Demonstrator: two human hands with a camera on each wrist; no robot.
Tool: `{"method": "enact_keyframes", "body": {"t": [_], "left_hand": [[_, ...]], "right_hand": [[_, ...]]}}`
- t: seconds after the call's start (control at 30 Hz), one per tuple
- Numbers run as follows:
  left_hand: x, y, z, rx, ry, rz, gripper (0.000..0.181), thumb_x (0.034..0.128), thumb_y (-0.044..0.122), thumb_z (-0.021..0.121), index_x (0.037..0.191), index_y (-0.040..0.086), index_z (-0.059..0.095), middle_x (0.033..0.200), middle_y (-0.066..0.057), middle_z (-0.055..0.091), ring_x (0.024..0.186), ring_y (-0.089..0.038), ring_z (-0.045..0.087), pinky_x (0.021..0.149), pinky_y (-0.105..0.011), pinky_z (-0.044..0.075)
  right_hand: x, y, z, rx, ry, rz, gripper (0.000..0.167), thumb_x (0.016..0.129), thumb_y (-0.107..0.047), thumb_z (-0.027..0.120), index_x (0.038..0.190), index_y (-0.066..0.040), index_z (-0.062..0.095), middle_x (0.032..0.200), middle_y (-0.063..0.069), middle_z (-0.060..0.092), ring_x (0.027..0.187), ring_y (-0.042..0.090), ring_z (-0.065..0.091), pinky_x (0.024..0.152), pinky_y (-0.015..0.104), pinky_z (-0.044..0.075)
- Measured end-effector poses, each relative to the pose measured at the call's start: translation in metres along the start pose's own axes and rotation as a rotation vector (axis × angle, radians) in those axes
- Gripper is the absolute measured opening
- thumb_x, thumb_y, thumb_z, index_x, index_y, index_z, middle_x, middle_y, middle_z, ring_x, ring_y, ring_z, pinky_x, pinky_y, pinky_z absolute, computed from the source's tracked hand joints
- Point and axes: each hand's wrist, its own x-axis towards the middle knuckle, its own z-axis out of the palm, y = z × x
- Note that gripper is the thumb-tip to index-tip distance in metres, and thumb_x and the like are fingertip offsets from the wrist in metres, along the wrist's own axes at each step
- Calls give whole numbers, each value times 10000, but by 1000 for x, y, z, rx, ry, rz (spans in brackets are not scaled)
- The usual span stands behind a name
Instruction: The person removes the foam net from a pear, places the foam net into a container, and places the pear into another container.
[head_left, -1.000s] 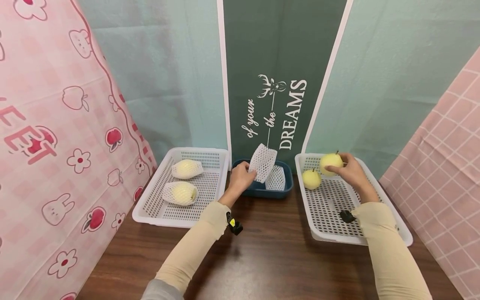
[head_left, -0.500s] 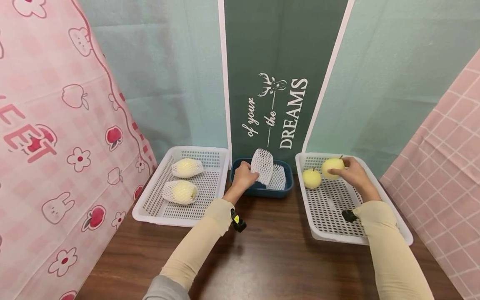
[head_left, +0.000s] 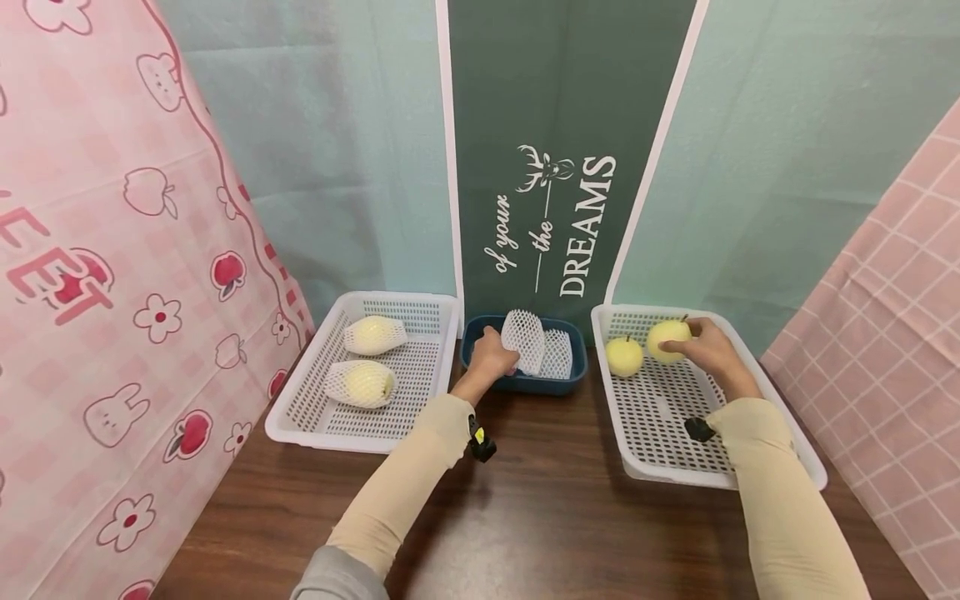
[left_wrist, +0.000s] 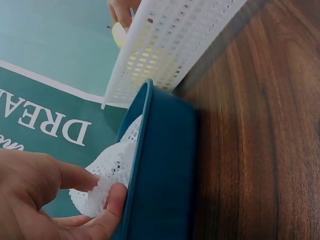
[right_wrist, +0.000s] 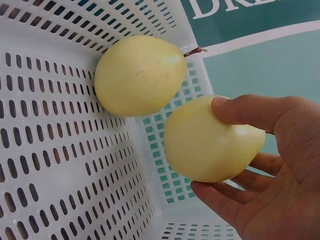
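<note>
My left hand (head_left: pixel 491 357) reaches over a small dark-blue bin (head_left: pixel 534 386) at the far side of the brown wood-grain counter (head_left: pixel 570 517). Its fingers (left_wrist: pixel 75 177) are nearly together, pinching the edge of a white foam net sleeve (head_left: pixel 522 340). The sleeve is tilted at the bin's opening, its top end showing just above the far rim. A second net sleeve (head_left: pixel 557 354) is inside the bin, directly to the right and partly hidden behind the first.

My right hand (head_left: pixel 708 346) is over the far part of a white perforated basket (head_left: pixel 667 417), to the right of the bin. The thumb and fingers are spread as wide as a pale yellow pear (head_left: pixel 667 342), gripping it with the thumb on one side and fingertips on the other. I cannot tell whether this fruit touches the basket floor. Another bare pear (head_left: pixel 625 357) sits just beside it, near the basket's left wall, with its stem showing.

To the left of the bin is a matching white basket (head_left: pixel 416 392). It holds two net-wrapped pears, one farther back (head_left: pixel 373 336) and one nearer me (head_left: pixel 367 385), both lying on their sides.

Behind everything hangs a green cloth (head_left: pixel 562 83) with white lettering that includes "DREAMS"; a pink patterned cloth (head_left: pixel 150 275) hangs on the left.
</note>
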Motion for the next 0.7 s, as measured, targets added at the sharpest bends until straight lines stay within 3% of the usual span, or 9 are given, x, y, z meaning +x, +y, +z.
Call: {"method": "enact_keyframes", "body": {"t": [0.2,0.3,0.37,0.47,0.53,0.6,0.7], "left_hand": [[2,1,2,-8,14,-31,871,995,98,666,1673,-34,135,935,-153,775,796,-225,766,803,-351,596],[7,-2,5,1,16,-16,827,992,91,678,1650,-21,189,918,-159,767,789,-247,766,789,-367,602],[30,-20,17,52,32,53,669,975,119,686,1545,-5,360,854,-111,741,735,-225,737,743,-379,592],[60,-41,33,171,38,116,355,949,141,691,1261,36,557,800,-54,711,715,-198,696,714,-398,575],[83,-58,44,219,46,143,177,924,176,700,1039,110,582,738,1,653,671,-160,642,666,-382,552],[91,-60,48,251,28,127,166,933,197,698,873,134,557,670,5,585,621,-168,575,624,-383,522],[103,-69,55,268,22,133,318,924,229,691,703,169,471,588,19,440,551,-184,451,557,-365,455]], "right_hand": [[3,2,-1,-1,-27,6,982,1003,-371,714,1593,188,163,1591,468,268,1439,605,345,1128,719,360],[4,3,-1,-4,-42,10,987,1010,-374,705,1596,189,146,1594,469,258,1444,604,338,1139,723,348],[4,3,0,-7,-45,16,993,1010,-380,707,1599,186,142,1596,467,258,1446,603,338,1144,723,346],[4,3,1,-14,-45,21,982,1012,-370,705,1597,187,146,1591,469,261,1443,605,341,1143,724,347],[3,3,1,-18,-44,23,975,1011,-361,709,1595,188,154,1586,469,267,1437,603,349,1142,722,350],[4,4,1,-26,-43,23,965,1009,-352,708,1590,192,162,1579,473,271,1429,604,355,1139,720,353],[5,5,1,-40,-41,23,961,1001,-349,719,1584,193,181,1572,468,287,1414,595,374,1139,708,363]]}}
